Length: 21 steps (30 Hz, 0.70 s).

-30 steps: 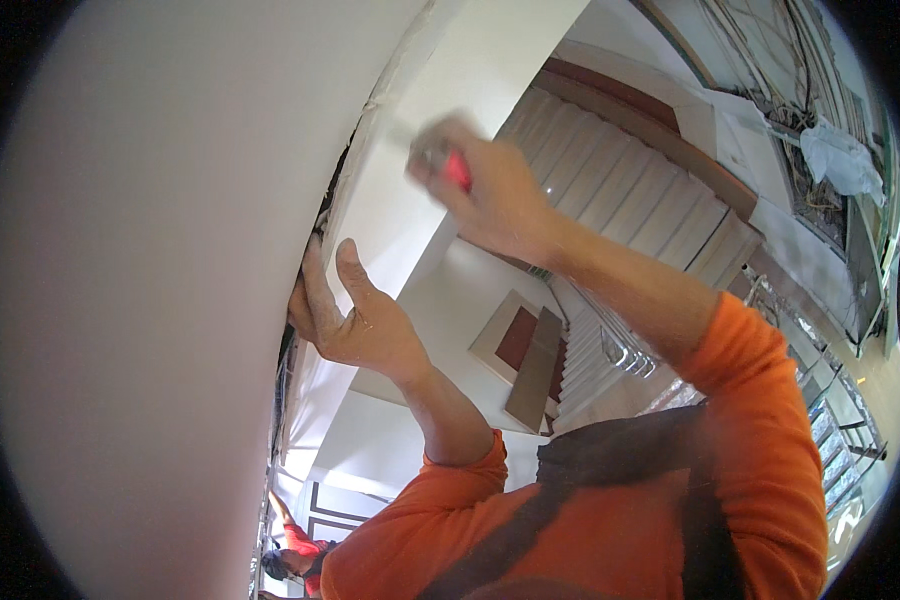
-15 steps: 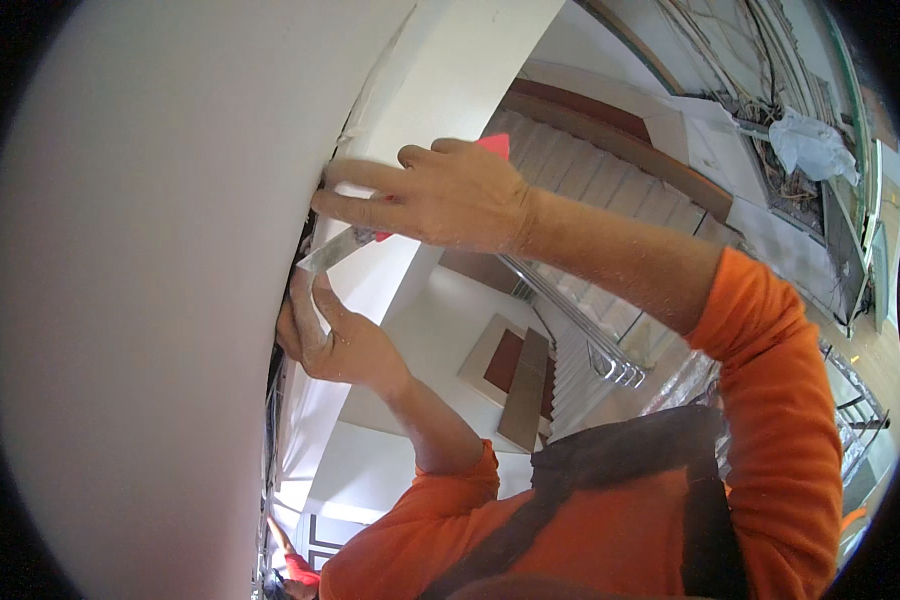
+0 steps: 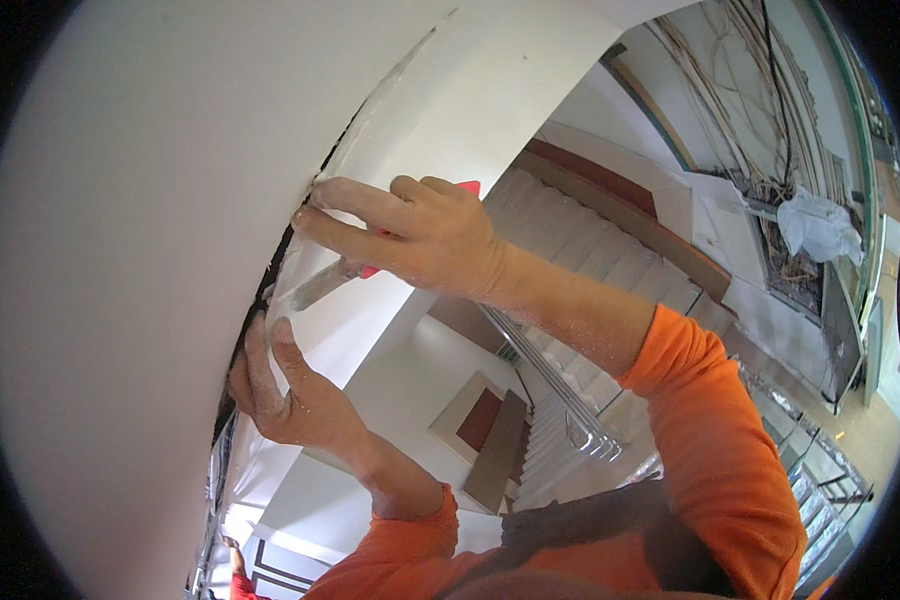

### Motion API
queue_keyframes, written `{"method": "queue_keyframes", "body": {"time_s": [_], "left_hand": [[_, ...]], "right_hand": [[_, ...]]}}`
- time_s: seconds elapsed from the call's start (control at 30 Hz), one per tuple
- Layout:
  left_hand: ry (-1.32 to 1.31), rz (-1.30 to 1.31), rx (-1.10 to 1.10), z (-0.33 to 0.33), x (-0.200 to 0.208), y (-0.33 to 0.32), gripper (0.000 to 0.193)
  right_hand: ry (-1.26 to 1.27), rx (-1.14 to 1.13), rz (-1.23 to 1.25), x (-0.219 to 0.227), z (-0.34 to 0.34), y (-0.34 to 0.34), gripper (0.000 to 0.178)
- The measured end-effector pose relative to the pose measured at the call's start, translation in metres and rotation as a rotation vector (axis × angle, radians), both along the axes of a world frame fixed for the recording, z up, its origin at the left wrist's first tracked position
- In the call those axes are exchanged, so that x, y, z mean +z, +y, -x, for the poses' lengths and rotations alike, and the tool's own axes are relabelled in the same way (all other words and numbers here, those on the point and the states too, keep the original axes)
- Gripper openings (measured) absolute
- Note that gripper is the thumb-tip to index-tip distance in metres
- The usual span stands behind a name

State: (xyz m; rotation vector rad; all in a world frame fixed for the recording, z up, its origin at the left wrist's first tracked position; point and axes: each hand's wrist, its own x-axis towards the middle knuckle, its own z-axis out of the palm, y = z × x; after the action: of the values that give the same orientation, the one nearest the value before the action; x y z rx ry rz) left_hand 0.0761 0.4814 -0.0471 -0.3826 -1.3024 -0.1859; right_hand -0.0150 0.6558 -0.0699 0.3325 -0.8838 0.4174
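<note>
My right hand (image 3: 425, 235) is closed around the red handle of a putty knife (image 3: 315, 287), its first fingers stretched to the edge of a dark gap (image 3: 273, 262). The gap runs between a broad pale panel (image 3: 120, 280) and a white strip of wall (image 3: 470, 80). The dull metal blade lies against the white strip, its tip close to the gap. Lower down, my left hand (image 3: 305, 405) rests at the same gap with fingers stretched and thumb apart. Nothing shows in it, though some fingertips are hidden at the panel's edge. Pale dust coats both hands.
Far below on the right is a staircase (image 3: 580, 240) with a metal handrail (image 3: 560, 390). Exposed cables (image 3: 700, 90) and a white plastic bag (image 3: 820, 225) are at upper right. Another person's red sleeve (image 3: 240, 585) shows at lower left.
Both hands and the putty knife sit lower and further left in the picture as the view shifts. My left hand is further from the blade tip, and its thumb and fingers point upward.
</note>
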Motion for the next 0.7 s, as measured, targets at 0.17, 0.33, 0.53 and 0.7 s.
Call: {"method": "queue_keyframes", "body": {"time_s": [0.17,0.33,0.53,0.7], "left_hand": [[-0.025,-0.119,-0.108,0.004,-0.005,0.012,0.02],[-0.023,-0.096,-0.056,0.003,-0.005,0.009,0.019],[-0.034,-0.118,-0.118,0.001,-0.006,0.011,0.02],[-0.009,-0.043,-0.109,0.001,-0.006,0.012,0.023]], "right_hand": [[0.044,0.046,-0.025,0.012,-0.008,0.007,0.035],[0.087,0.027,0.0,0.012,-0.007,0.004,0.032],[0.049,-0.016,-0.067,0.01,-0.013,0.013,0.033],[-0.018,0.007,-0.071,0.005,-0.02,0.011,0.037]]}}
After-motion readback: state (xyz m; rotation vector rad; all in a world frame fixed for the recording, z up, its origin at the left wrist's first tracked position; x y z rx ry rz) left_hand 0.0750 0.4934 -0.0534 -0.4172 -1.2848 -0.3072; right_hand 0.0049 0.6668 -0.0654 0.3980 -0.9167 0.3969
